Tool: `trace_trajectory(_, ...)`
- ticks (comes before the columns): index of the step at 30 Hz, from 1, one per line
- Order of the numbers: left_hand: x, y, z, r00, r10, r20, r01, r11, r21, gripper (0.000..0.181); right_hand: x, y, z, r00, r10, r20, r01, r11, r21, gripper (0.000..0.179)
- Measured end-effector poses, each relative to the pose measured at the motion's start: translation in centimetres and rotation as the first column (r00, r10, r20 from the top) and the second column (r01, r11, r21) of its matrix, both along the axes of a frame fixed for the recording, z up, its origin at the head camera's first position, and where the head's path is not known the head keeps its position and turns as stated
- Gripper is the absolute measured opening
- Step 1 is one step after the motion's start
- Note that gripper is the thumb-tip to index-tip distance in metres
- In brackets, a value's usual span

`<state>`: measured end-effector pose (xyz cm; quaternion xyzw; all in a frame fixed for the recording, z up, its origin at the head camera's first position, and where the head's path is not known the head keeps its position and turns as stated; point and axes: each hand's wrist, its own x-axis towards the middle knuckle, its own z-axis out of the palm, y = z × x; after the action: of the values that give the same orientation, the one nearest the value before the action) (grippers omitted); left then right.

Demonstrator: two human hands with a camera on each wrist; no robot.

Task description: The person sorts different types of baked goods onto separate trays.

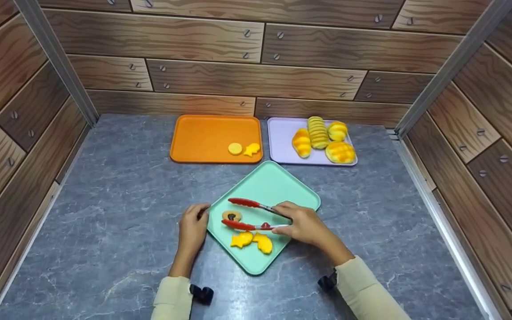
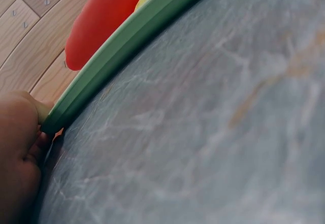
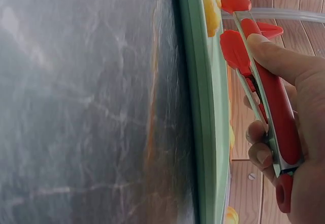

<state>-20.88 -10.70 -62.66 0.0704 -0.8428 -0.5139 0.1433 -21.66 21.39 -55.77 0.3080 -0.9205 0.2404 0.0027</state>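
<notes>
Hands (image 1: 300, 226), red tongs (image 1: 251, 215), green tray (image 1: 278, 186)

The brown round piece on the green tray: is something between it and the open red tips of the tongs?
Nothing visible. The brown round piece lies between the open tips of the tongs held by the right hand. The yellow pieces lie nearer the person, outside the tips. The left hand holds the green tray edge.

walls: we see wood-plank panels (image 1: 256, 40) with screw heads on three sides
corners: two grey metal posts (image 1: 58, 62)
surface: grey marbled tabletop (image 1: 118, 186), running to the walls
light: even, soft, no hard shadows
</notes>
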Motion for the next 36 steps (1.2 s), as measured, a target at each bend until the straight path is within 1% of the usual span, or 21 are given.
trace_trajectory(4, 0.0, 0.0, 0.0, 1.000, -0.001, -0.009, 0.001, 1.000, 0.010, 0.022, -0.1, 0.3, -0.1, 0.999, -0.039, -0.009, 0.039, 0.999, -0.006, 0.064)
trace_trajectory(6, 0.0, 0.0, 0.0, 1.000, -0.003, -0.011, 0.004, 1.000, 0.013, 0.022, -0.1, 0.6, -0.2, 0.999, -0.044, -0.015, 0.044, 0.999, -0.016, 0.064)
trace_trajectory(10, 0.0, 0.0, 0.1, 1.000, -0.004, -0.002, 0.004, 1.000, 0.007, 0.022, -0.2, 1.1, -0.1, 1.000, -0.021, -0.014, 0.020, 0.999, -0.040, 0.063)
trace_trajectory(14, 0.0, -0.1, 0.2, 1.000, 0.006, -0.001, -0.006, 1.000, 0.002, 0.022, -0.5, 1.3, 0.1, 1.000, 0.001, 0.003, -0.001, 1.000, -0.022, 0.061)
trace_trajectory(17, 0.0, -0.1, 0.1, 1.000, 0.005, 0.001, -0.005, 1.000, 0.007, 0.022, -0.6, 1.4, 0.2, 1.000, -0.006, 0.004, 0.006, 1.000, 0.006, 0.061)
trace_trajectory(20, 0.0, 0.0, 0.1, 1.000, -0.001, 0.005, 0.001, 1.000, 0.012, 0.022, -0.6, 1.6, 0.0, 1.000, -0.018, 0.005, 0.018, 1.000, 0.011, 0.062)
trace_trajectory(26, 0.1, 0.1, 0.2, 1.000, -0.006, 0.003, 0.006, 1.000, 0.013, 0.021, -0.5, 2.3, -0.7, 0.999, -0.053, 0.002, 0.053, 0.998, -0.035, 0.064)
trace_trajectory(31, 0.1, 0.0, 0.2, 1.000, -0.009, -0.001, 0.009, 1.000, 0.013, 0.023, -0.4, 2.7, -1.1, 0.997, -0.081, 0.016, 0.082, 0.994, -0.076, 0.061)
trace_trajectory(34, 0.1, 0.0, 0.2, 1.000, -0.008, 0.003, 0.008, 1.000, 0.009, 0.023, -0.3, 2.8, -1.3, 0.996, -0.092, 0.020, 0.094, 0.992, -0.087, 0.060)
trace_trajectory(36, 0.1, 0.0, 0.2, 1.000, -0.009, 0.019, 0.009, 1.000, 0.007, 0.023, -0.2, 2.9, -1.4, 0.995, -0.094, 0.018, 0.096, 0.991, -0.097, 0.059)
